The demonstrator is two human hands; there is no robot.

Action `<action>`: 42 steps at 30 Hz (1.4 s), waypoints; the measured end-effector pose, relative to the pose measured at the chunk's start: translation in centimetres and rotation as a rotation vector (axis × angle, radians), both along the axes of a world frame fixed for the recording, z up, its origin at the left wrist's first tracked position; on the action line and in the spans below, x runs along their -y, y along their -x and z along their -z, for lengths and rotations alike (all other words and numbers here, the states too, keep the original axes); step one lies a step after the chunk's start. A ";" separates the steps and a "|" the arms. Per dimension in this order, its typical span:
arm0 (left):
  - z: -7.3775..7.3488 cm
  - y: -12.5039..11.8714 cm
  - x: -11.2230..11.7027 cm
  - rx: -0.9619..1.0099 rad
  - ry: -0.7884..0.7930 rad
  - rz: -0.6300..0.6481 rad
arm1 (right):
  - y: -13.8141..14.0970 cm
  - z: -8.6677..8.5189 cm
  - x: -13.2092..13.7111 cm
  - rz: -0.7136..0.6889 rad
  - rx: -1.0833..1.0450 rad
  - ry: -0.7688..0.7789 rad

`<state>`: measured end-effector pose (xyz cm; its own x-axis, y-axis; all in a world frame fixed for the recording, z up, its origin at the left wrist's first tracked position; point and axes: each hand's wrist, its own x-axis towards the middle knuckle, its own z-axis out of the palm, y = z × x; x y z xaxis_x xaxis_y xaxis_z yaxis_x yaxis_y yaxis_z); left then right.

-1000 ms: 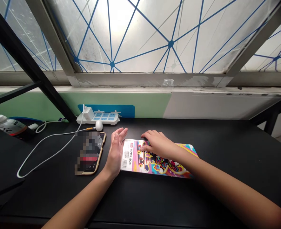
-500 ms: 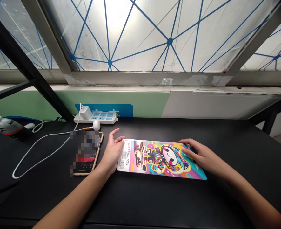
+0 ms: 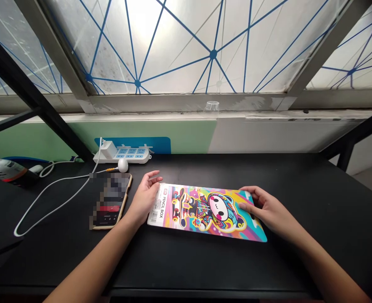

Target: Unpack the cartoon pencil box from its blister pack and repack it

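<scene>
A flat, colourful pencil box (image 3: 204, 212), printed with a cartoon bear figure and a skateboard, lies sideways between my two hands just above or on the black desk (image 3: 186, 265); I cannot tell which. Its white label strip with a barcode is at the left end. My left hand (image 3: 146, 198) grips that end, thumb on the top face and fingers curled beyond the edge. At the opposite end, my right hand (image 3: 263, 206) pinches the far right corner with its thumb on top. The fingers beneath the box are hidden.
Left of the box lies a phone (image 3: 113, 202), partly blurred out. A white cable (image 3: 43, 185) loops beside it from a power strip (image 3: 122, 155) at the wall. A bottle (image 3: 3, 166) is at the far left. A clear cup (image 3: 212, 106) sits on the sill.
The whole view has shifted slightly, so most things appear further left. The pencil box's right end is tilted a little lower in view. Both hands keep their hold.
</scene>
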<state>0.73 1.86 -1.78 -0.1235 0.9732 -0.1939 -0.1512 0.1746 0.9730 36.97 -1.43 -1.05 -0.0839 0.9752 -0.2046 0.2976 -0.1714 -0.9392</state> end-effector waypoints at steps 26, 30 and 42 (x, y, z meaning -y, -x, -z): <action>1.5 2.7 11.4 -0.434 -0.059 0.003 | 1.8 3.9 6.7 0.054 0.474 -0.373; 2.0 1.4 10.9 -0.733 -0.170 0.075 | 2.2 4.8 6.0 -0.080 0.693 -0.351; 2.4 0.9 10.4 -0.902 -0.259 0.121 | 3.1 3.9 5.4 -0.103 0.704 -0.415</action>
<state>-0.21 -8.56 -4.19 -0.0169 0.9887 0.1490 0.6824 -0.0975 0.7244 33.87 -6.84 -4.98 -0.1636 0.9776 0.1327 0.8360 0.2088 -0.5074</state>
